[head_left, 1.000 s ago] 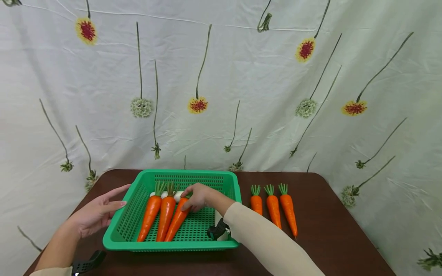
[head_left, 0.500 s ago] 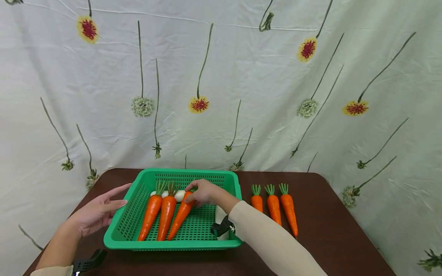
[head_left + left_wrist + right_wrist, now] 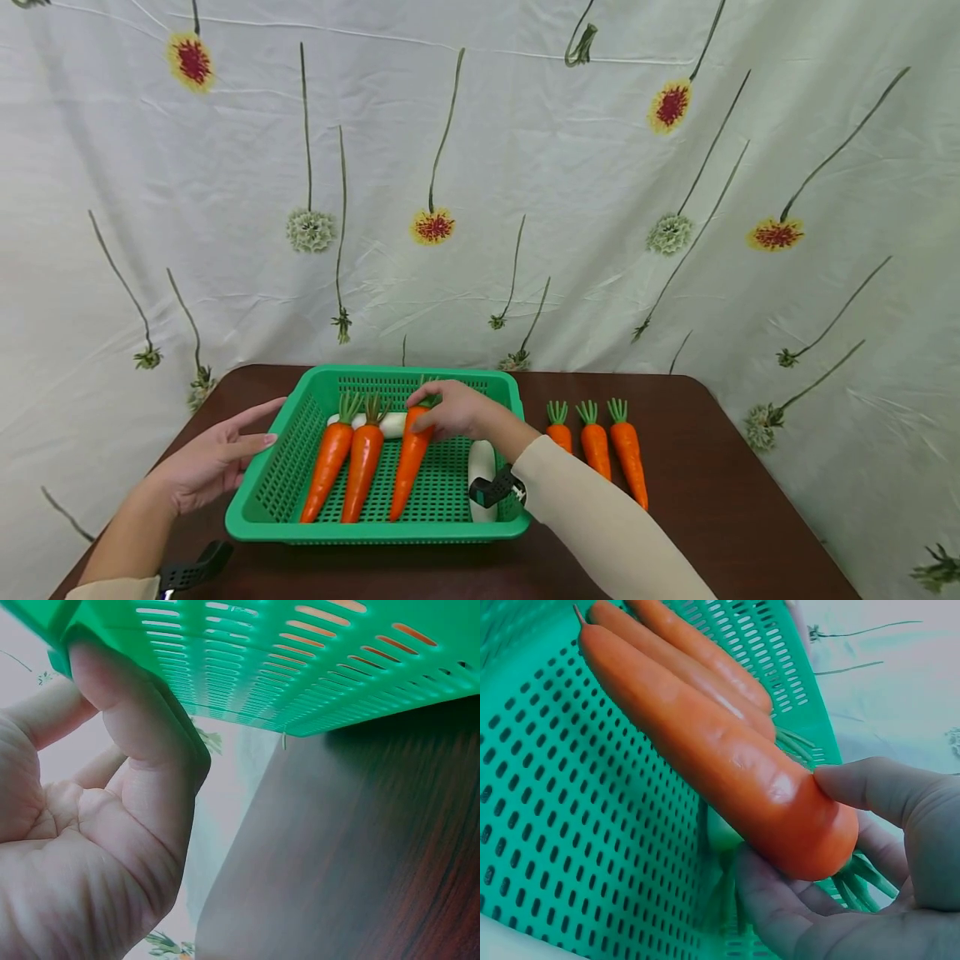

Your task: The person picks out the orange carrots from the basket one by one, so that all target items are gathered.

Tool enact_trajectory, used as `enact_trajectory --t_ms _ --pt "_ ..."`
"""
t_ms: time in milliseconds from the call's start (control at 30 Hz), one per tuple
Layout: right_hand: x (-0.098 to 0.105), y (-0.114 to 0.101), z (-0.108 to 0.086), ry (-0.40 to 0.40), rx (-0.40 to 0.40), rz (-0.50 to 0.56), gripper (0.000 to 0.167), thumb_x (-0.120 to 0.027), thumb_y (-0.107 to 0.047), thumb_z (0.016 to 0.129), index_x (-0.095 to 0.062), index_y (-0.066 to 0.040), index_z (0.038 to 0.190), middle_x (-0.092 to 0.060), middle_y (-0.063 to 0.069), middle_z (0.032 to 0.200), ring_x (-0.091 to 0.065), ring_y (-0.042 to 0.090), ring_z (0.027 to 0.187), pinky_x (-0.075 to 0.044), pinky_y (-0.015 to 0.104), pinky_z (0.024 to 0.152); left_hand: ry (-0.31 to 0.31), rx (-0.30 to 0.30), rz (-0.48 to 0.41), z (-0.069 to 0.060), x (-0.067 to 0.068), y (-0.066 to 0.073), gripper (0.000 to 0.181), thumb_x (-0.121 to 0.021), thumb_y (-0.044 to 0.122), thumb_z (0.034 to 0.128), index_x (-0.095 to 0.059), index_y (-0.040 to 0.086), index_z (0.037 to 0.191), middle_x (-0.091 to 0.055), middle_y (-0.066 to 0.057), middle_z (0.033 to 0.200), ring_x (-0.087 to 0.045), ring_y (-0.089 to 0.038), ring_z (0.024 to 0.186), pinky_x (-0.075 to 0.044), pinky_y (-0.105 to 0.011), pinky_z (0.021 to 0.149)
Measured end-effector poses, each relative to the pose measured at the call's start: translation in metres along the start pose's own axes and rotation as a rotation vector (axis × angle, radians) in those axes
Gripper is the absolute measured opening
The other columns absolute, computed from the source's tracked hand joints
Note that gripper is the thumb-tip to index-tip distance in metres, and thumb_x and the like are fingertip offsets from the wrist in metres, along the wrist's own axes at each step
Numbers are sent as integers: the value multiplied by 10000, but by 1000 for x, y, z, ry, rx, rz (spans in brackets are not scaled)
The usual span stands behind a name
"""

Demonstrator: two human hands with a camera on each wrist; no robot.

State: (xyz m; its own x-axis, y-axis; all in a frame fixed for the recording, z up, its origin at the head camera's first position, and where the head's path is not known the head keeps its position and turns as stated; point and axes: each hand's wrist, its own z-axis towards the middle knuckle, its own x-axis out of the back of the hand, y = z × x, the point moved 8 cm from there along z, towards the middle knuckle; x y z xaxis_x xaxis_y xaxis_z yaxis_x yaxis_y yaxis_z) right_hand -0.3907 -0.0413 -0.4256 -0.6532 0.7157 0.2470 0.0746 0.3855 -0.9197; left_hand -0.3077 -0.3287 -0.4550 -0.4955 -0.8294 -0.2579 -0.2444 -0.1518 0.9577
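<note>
My right hand (image 3: 452,412) pinches a carrot (image 3: 410,467) near its leafy top, thumb on one side and fingers on the other. In the right wrist view, this carrot (image 3: 705,750) slants over the perforated basket floor. Two other carrots, one on the left (image 3: 327,471) and one beside it (image 3: 363,473), lie side by side in the green basket (image 3: 375,534). My left hand (image 3: 206,465) touches the basket's left side, its fingers fairly straight. The left wrist view shows a fingertip of the left hand (image 3: 124,742) against the rim.
White radish-like vegetables lie in the basket, one across the back (image 3: 393,426) and one along the right side (image 3: 482,467). Right of the basket, three carrots (image 3: 628,458) lie on the dark table (image 3: 720,500), partly behind my right sleeve. A flowered cloth (image 3: 585,167) hangs behind.
My right hand has shifted right and slightly back with the carrot, moving it away from the other two in the basket. The left hand has stayed at the basket's side.
</note>
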Motion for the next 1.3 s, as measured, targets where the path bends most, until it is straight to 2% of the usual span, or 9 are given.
enact_trajectory --t_ms 333,467,567,700,933,1167,1300 --pt "12 -6 -8 68 45 83 460 -769 28 872 -638 -12 1311 -689 141 1075 -729 245 892 -575 584 984 5 0 -4 0 -1 0 676 -373 83 1118 -21 301 1653 -719 -67 1297 -735 -299 1114 -574 -554 940" --pt "18 -7 -11 79 58 133 458 -757 51 875 -626 12 1313 -685 148 1089 -734 241 901 -616 515 937 5 0 -6 0 -1 0 654 -369 85 1120 -64 324 1645 -720 -69 1295 -736 -298 1113 -574 -555 940" --pt "23 -9 -14 80 69 161 465 -754 58 875 -624 16 1319 -672 155 1112 -735 239 914 -649 430 871 6 0 -7 0 -1 1 671 -368 84 1120 -33 319 1651 -720 -68 1295 -737 -296 1111 -574 -556 940" --pt "29 -9 -18 86 78 194 470 -747 37 892 -623 -10 1343 -638 183 1178 -725 259 966 -649 400 871 9 3 -4 -1 -3 2 694 -371 83 1118 14 295 1656 -722 -61 1293 -740 -292 1104 -576 -553 937" --pt "37 -6 -22 82 102 256 504 -702 34 934 -585 -31 1420 -613 222 1296 -705 319 1084 -611 460 971 2 3 -8 -1 -3 1 704 -366 83 1120 37 297 1656 -718 -67 1299 -737 -298 1109 -575 -559 934" --pt "48 -6 -31 108 120 292 483 -695 14 947 -605 -54 1416 -637 215 1315 -702 318 1130 -620 414 958 5 5 -9 -1 -4 2 739 -369 83 1119 108 266 1653 -721 -69 1291 -740 -297 1101 -580 -550 930" --pt "55 -3 -37 125 126 309 458 -705 -6 947 -635 -101 1390 -644 192 1314 -713 299 1101 -622 415 954 1 4 -17 -1 -5 3 716 -367 82 1119 60 284 1657 -725 -73 1286 -740 -295 1101 -579 -548 930"
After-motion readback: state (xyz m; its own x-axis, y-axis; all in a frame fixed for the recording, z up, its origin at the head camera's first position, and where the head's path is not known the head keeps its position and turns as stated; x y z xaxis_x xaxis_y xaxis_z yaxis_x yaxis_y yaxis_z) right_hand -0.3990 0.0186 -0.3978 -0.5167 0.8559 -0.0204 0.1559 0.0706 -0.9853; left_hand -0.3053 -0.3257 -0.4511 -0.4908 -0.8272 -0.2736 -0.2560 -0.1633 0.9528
